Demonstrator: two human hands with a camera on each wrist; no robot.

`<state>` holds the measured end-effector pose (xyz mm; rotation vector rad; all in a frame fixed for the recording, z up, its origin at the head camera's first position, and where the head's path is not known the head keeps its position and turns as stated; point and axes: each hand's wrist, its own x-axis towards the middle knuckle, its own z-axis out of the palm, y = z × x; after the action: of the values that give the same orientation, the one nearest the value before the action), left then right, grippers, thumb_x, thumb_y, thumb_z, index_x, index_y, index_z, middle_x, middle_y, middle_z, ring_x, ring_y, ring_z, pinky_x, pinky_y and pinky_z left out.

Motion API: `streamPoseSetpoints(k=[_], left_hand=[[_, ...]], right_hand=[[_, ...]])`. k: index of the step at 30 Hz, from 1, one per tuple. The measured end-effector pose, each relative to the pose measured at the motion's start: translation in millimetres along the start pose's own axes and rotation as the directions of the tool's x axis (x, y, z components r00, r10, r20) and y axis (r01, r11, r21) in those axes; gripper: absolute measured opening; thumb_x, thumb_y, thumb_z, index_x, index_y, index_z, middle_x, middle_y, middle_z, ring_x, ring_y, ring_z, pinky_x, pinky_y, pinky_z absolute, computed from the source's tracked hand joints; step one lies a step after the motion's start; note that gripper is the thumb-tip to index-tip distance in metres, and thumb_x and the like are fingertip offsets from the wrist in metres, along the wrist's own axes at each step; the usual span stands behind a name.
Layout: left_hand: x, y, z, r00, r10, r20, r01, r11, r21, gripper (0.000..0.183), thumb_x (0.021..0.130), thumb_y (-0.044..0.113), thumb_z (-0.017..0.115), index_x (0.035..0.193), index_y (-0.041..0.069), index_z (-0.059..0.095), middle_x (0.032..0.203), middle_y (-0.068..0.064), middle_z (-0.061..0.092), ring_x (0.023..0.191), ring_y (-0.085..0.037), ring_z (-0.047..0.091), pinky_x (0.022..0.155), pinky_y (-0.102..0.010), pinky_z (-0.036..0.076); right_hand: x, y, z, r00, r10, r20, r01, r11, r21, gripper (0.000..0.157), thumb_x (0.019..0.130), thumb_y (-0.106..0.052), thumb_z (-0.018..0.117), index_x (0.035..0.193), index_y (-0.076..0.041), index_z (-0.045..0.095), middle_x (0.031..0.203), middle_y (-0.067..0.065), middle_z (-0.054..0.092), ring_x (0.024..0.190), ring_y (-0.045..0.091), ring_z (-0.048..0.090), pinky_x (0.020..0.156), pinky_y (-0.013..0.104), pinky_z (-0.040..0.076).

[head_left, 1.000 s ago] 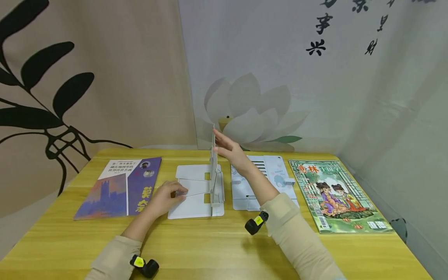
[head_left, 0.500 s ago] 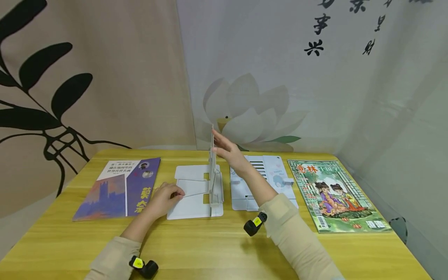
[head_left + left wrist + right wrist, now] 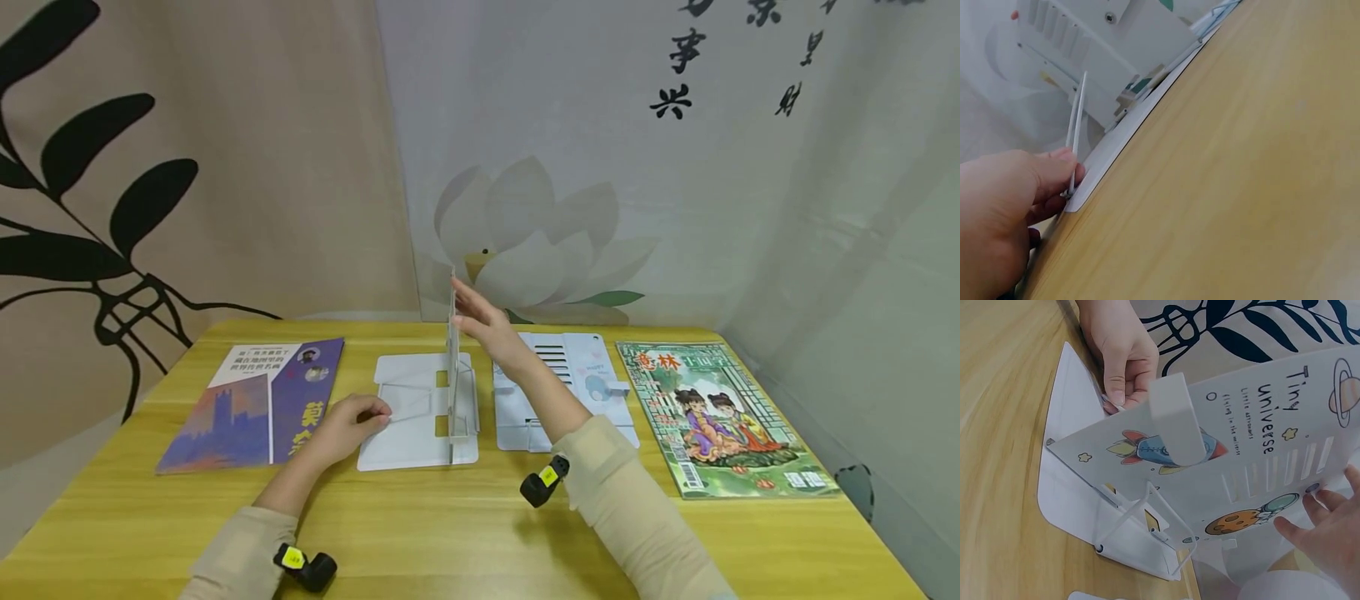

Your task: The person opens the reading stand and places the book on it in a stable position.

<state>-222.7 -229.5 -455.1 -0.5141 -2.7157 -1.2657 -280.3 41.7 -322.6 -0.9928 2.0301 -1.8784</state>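
A white bookstand stands with its base plate (image 3: 397, 450) on the table and its printed panel (image 3: 1244, 481) raised upright, seen edge-on in the head view. My left hand (image 3: 351, 429) pinches a thin white wire support (image 3: 1080, 115) near the base's left edge. That wire slants up from the base, its far end apart from the panel. My right hand (image 3: 491, 333) touches the panel's upper part with extended fingers, plain in the right wrist view. On the panel's printed side are a white clip (image 3: 1175, 419) and a wire page holder (image 3: 1141, 509).
A second bookstand (image 3: 581, 383) lies flat just right of the upright one. The purple book (image 3: 255, 404) lies at the left, and a green magazine (image 3: 727, 425) at the right. Behind the wooden table (image 3: 450, 533) hangs a printed curtain (image 3: 300, 167).
My left hand has shifted slightly left with the wire support, whose far end has come away from the panel. My right hand stays against the panel, which looks nearly unmoved.
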Motion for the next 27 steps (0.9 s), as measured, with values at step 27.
streamPoseSetpoints(k=[27], left_hand=[[-6.2,9.0,-0.4,0.999,0.029,-0.035,-0.034,0.988,-0.148,0.013,0.091,0.002,0.063,0.101,-0.004,0.069,0.093,-0.009,0.064,0.081,-0.02,0.051,0.068,-0.026,0.044]], right_hand=[[18.6,24.5,17.9,0.998,-0.013,-0.063,0.012,1.0,-0.015,0.056,0.101,-0.016,0.048,0.152,-0.013,0.026,0.156,0.007,0.024,0.14,0.027,0.025,0.109,0.039,0.028]])
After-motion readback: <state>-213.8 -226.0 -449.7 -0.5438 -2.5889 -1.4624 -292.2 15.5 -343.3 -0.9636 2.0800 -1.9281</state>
